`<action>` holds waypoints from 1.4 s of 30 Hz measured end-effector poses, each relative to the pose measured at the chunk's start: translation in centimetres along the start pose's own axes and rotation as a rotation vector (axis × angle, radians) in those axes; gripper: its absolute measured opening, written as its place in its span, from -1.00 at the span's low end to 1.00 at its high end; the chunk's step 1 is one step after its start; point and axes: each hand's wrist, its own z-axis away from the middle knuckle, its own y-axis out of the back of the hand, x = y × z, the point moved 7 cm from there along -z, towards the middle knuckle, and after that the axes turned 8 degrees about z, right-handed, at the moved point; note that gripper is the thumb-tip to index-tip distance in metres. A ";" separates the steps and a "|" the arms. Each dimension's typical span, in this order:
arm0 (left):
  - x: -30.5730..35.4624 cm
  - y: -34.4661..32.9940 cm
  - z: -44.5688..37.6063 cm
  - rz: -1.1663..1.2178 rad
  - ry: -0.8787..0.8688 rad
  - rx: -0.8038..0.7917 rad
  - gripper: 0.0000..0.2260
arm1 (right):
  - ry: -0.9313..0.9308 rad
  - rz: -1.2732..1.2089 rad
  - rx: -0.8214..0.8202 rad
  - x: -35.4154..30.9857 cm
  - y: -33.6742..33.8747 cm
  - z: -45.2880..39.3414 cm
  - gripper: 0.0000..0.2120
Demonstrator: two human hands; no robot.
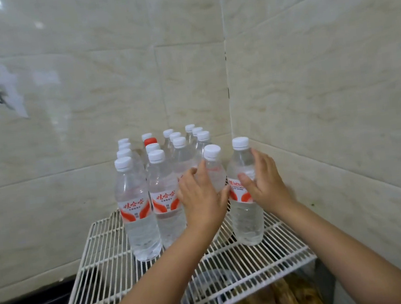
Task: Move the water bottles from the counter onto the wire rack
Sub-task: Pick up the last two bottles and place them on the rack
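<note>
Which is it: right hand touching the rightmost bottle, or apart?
Touching. The head view shows the right hand wrapped round the rightmost bottle: thumb across its label, fingers behind its shoulder.

head view, close, angled down at rack (101, 258)

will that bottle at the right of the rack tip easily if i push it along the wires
Probably fairly heavy for its size: the rightmost bottle looks full almost to the cap. Likely tippy: it is tall and narrow, and stands on the wire rack, which has gaps between its bars. The right hand round it should steady it.
</note>
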 end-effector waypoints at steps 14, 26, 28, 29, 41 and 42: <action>2.4 3.3 -7.8 -0.331 -0.137 -0.509 -0.66 | 0.034 -0.170 -0.516 -2.4 4.1 -5.6 -0.64; 2.9 2.9 -8.1 -0.485 -0.118 -0.440 -0.66 | -0.061 0.480 -0.174 -3.5 5.9 -5.8 -0.65; 3.0 2.6 -8.2 -0.442 -0.105 -0.433 -0.64 | -0.057 0.365 -0.246 -3.4 5.6 -5.8 -0.70; 3.0 2.4 -8.3 -0.401 -0.092 -0.426 -0.63 | -0.044 0.267 -0.297 -3.4 5.3 -5.7 -0.75; 2.7 3.7 -7.3 -0.585 -0.159 -0.267 -0.56 | 0.075 0.283 -0.446 -4.1 5.4 -4.9 -0.82; 2.8 3.6 -7.0 -0.555 -0.192 -0.309 -0.58 | 0.070 0.291 -0.413 -4.1 5.4 -4.9 -0.84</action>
